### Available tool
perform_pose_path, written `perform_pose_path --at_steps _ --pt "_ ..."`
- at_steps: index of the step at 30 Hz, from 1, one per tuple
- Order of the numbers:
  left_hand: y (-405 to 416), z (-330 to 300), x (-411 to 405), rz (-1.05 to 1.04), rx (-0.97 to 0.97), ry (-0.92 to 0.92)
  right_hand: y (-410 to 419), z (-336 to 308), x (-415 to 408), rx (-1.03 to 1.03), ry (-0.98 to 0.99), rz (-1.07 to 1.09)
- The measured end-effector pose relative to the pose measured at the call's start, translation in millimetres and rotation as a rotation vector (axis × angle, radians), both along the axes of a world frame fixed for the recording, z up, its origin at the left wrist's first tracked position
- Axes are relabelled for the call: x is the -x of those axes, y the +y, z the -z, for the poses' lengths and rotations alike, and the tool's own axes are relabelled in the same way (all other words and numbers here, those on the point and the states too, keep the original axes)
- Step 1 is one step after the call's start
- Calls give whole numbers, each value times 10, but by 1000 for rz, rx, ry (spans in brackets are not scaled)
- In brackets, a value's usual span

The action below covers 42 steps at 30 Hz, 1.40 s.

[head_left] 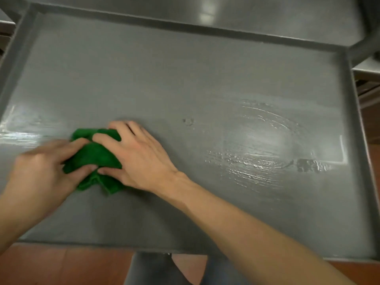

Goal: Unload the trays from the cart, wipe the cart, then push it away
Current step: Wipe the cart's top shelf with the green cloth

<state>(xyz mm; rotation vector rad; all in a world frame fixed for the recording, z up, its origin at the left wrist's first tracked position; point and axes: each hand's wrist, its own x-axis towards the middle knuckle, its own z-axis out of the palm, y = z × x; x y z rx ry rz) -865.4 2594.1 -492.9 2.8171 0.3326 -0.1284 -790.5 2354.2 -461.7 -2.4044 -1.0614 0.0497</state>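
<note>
While both hands, left hand and right hand, bunch the green cloth with curled fingers near the cart shelf's left edge, wet streaks to the cloth's right may go unwiped.

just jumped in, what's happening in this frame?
A person is wiping the grey cart shelf with a green cloth. Both hands are on the cloth: the left hand grips its near-left side, and the right hand presses down on it with fingers curled over the top. No trays show on the shelf. Wet streaks shine on the right part of the shelf.
</note>
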Motion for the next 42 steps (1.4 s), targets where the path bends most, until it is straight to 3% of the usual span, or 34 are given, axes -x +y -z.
perform_pose_path --at_steps 3,9,14,24,36,42 --pt "-1472 -704 -204 207 75 -165 -867 19 28 -7 44 113" --pt "-3103 -537 -599 516 261 -177 -2617 -14 177 12 59 468" --pt "-4114 -447 -920 712 341 -145 -3516 2 243 -29 63 697" --pt "-4476 -389 -1648 802 255 -242 -3815 81 -367 -107 -2 754" --pt "-4388 -360 -2651 655 167 -311 -3628 101 -1516 -201 -24 759" --pt "-4289 -410 -2880 545 145 -302 -3476 29 -1868 -341 28 772"
